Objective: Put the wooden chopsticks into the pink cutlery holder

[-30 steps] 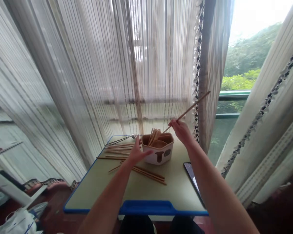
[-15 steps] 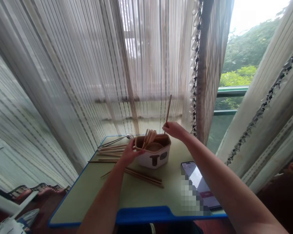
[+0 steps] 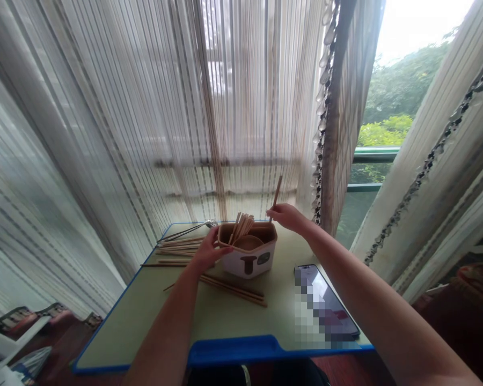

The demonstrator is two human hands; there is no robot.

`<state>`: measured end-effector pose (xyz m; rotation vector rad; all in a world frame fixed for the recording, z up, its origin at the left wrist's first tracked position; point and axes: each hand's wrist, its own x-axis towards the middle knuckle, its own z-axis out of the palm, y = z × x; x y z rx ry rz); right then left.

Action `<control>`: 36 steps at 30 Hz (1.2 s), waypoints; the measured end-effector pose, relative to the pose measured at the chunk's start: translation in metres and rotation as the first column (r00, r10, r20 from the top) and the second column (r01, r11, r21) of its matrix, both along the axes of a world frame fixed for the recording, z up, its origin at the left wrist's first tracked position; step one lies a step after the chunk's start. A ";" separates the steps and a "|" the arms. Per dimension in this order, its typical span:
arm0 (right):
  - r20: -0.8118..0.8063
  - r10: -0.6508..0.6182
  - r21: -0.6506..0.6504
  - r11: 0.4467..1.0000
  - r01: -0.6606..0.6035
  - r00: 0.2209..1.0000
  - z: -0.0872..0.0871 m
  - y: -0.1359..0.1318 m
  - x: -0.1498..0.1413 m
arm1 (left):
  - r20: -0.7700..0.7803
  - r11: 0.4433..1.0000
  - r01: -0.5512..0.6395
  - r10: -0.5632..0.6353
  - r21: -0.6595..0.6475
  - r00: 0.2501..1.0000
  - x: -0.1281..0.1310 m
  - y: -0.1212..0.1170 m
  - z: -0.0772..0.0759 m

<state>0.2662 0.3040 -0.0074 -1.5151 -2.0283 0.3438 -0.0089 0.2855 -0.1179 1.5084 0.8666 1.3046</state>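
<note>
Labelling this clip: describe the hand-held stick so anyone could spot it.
On the blue-edged table, find the white container. The right hand grips the stick at its far right corner. It alone is hand-held, rising above the bundled sticks inside.

The one view looks from the person's head, forward and steeply down over the table (image 3: 145,332), whose near edge lies low in the picture. Beyond its far edge, the view faces curtains (image 3: 145,107), with a window gap (image 3: 402,80) at right.
</note>
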 end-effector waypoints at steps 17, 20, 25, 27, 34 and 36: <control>-0.045 -0.108 0.064 0.992 0.111 0.993 -0.016 -0.010 -0.008 | 0.015 1.000 0.016 -0.017 0.021 1.000 0.003 -0.002 0.001; -0.134 -0.195 0.094 0.974 0.208 0.972 -0.020 -0.024 -0.009 | 0.014 1.000 0.028 -0.028 0.002 1.000 0.003 -0.002 0.001; -0.309 -0.269 0.407 0.829 0.383 0.912 -0.045 -0.093 -0.026 | -0.024 1.000 -0.019 0.019 -0.006 1.000 -0.005 -0.008 0.008; -0.215 -0.162 0.397 0.887 0.237 0.963 -0.068 -0.122 -0.038 | -0.008 0.996 -0.084 0.084 0.019 0.996 -0.011 -0.012 0.013; 0.204 -0.124 0.081 0.991 0.110 0.971 -0.151 -0.139 -0.064 | 0.078 0.957 -0.289 0.287 0.010 0.955 -0.027 -0.008 0.006; 0.200 -0.151 0.036 0.989 0.146 0.968 -0.159 -0.131 -0.063 | 0.050 0.943 -0.331 0.332 -0.020 0.942 -0.027 -0.003 -0.001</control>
